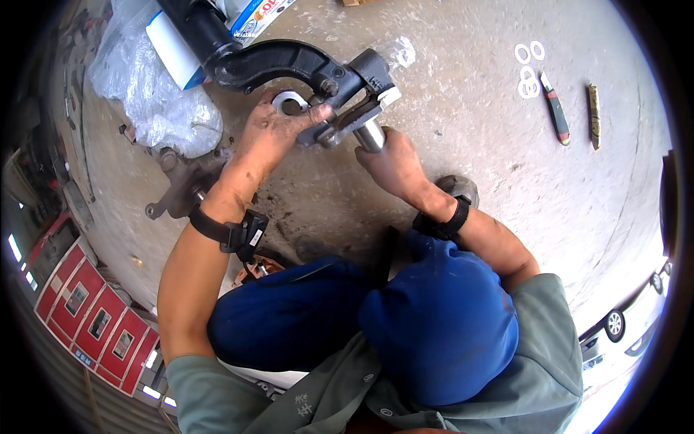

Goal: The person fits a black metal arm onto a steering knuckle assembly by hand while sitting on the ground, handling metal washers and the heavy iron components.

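Concrete floor (491, 173) spreads under the left hand (276, 132), pinching a pale ring (288, 95), and the right hand (396, 163), clasping a steel pin (371, 136) at far centre, which could bind in the forked black axle end (370, 66) if pushed askew, dislodging the ring.

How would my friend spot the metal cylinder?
Find the big curved black metal arm near the top. Follow it right to its end, then down to the right hand. The cylinder it grips is smooth and silvery, unlike the dark bracket above.
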Available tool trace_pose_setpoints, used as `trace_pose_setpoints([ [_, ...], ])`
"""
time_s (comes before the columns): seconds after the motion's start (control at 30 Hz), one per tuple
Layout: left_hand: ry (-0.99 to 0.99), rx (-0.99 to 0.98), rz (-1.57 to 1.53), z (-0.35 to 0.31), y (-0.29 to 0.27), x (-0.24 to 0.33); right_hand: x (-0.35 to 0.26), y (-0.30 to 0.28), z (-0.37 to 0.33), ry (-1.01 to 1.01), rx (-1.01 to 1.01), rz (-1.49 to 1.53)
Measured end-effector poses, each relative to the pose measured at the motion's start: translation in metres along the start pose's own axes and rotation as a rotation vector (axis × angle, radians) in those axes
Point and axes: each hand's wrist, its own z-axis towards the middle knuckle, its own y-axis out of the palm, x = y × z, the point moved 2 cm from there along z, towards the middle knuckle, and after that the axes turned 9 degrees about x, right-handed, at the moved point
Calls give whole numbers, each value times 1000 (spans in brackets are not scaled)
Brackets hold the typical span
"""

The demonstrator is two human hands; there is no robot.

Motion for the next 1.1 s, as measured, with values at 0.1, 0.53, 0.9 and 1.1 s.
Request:
trace_pose_setpoints([
  [0.1, -74, -9, 53, -10, 5, 16, 8, 8, 5, -8, 34, 24],
  [0.53, 298, 155, 74, -1, 21, -14, 36, 41, 25, -72, 66, 183],
  [0.9, 740, 51, 357, -3, 7, -8, -2, 12, 11, 109, -74, 67],
  [1.1, 586, -56, 531, 6, 1, -1, 6, 13, 11, 120, -69, 88],
])
